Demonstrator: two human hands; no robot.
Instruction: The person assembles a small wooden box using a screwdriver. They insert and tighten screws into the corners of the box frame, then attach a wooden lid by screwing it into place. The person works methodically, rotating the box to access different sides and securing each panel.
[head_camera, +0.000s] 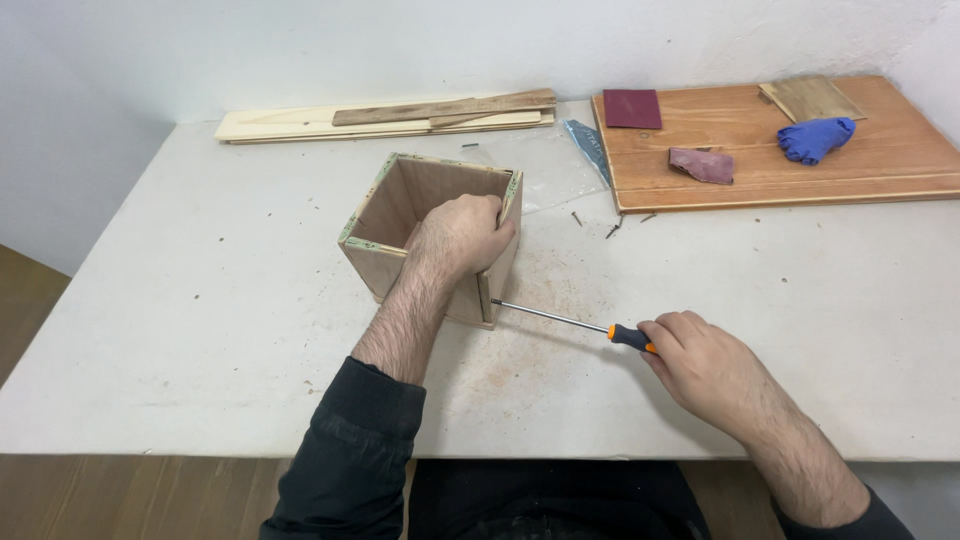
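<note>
Head view: a small open wooden box (430, 235) is gripped at its right wall by the left hand (462, 235). A screwdriver (575, 323) is held tight by the right hand (705, 370), its long shaft pointing left from those fingers into the box's lower corner.

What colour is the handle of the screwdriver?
Orange and black, seen in the head view: the screwdriver handle sticks out of the right hand.

The person is wearing dark long sleeves (350, 450) pushed up the hairy forearms, leaving both hands bare.
</note>
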